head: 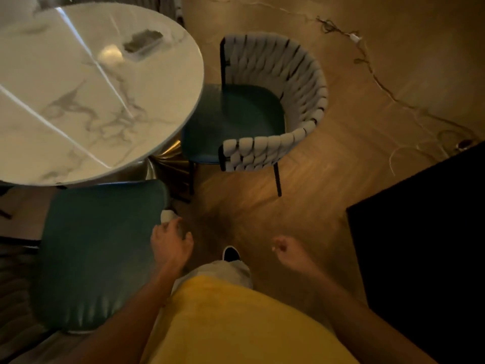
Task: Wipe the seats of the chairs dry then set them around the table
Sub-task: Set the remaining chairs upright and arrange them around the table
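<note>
Near chair (99,248) back cropped, left hand (170,245) grip unclear, right hand (291,253) loosely curled, empty

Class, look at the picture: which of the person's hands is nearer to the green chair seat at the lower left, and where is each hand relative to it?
Left. The left hand is at the right edge of the near chair seat, by its backrest end. The right hand hangs over the floor, well to the seat's right, apart from it.

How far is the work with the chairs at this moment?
Looks done: the woven-back chair stands at the marble table, its seat partly under the edge. In hand: the left hand is at the near chair, by its backrest end; whether it holds it is unclear. The right hand hangs free. No cloth shows; dryness cannot be judged.
</note>
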Demonstrator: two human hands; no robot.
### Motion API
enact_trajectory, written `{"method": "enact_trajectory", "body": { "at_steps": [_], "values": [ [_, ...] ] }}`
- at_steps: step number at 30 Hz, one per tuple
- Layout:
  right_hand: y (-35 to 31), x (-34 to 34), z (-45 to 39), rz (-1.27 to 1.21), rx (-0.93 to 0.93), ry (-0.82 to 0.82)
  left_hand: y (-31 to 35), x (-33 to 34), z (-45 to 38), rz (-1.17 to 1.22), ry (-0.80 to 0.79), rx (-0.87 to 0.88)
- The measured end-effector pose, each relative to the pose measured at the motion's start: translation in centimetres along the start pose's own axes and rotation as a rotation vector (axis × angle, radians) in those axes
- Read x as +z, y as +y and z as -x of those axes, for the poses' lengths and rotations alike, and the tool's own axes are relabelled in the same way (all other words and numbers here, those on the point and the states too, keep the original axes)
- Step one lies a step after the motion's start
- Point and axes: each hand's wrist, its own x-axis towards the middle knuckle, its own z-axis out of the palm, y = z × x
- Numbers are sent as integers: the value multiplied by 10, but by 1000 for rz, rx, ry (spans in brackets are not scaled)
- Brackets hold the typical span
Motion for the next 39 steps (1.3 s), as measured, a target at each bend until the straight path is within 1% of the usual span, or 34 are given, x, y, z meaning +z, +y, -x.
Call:
{"method": "enact_trajectory", "body": {
  "at_steps": [3,6,9,11,13,14,16,19,21,24,28,31,35,39],
  "values": [
    [-35,-27,-43,70,-71,-57,-1,-4,-37,-15,-25,-182],
    [-70,-51,-88,154,-164,-99,-1,-6,-57,93,-89,-348],
    [-108,-71,-133,237,-231,-91,-4,-1,-65,151,-120,-431],
    [-133,-84,-159,375,-301,-32,-3,2,-67,180,-123,-484],
    [-153,-97,-187,571,-426,56,1,7,-66,210,-107,-536],
    [-162,-106,-201,688,-503,68,2,10,-65,230,-86,-546],
    [-182,-123,-222,841,-610,12,8,12,-62,254,-45,-585],
    [-196,-140,-251,958,-656,-68,21,14,-59,215,-19,-646],
    [-198,-142,-269,1024,-662,-168,35,13,-61,168,-31,-658],
    [-190,-145,-290,1081,-650,-294,46,10,-66,68,-48,-627],
    [-179,-152,-300,1022,-590,-361,46,8,-67,82,-82,-695],
    [-179,-153,-298,1014,-569,-340,44,4,-68,51,-114,-689],
    [-172,-147,-292,1100,-594,-225,41,-1,-65,-20,-147,-657],
    [-170,-141,-288,1087,-574,-215,31,-7,-60,-33,-190,-609]
  ]
}}
